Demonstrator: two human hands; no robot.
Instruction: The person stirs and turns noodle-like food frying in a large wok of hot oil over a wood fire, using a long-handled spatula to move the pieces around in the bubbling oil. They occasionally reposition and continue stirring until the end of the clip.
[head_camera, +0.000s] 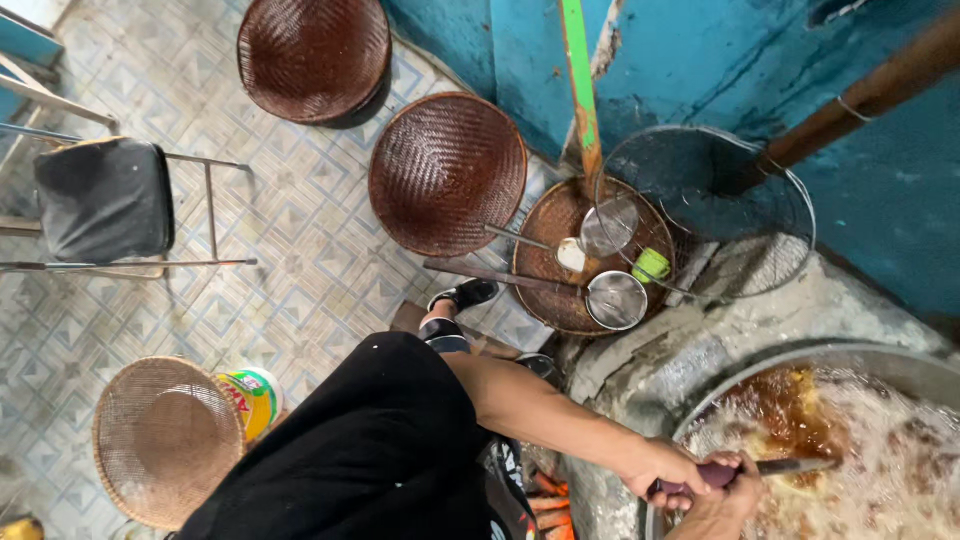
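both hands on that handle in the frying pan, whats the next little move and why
Probably sweep the tool slowly through the bubbling oil: both hands, left and right, grip its purple handle, its end is sunk in the big pan, and browned clumps sit near it amid foam.

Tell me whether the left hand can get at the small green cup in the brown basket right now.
Probably not: both the left hand and right hand grip a purple-handled tool over the wok, apart from the green cup.

the pan (700, 400) runs off the right and bottom edges; foam hides the tool's (790, 465) tip.
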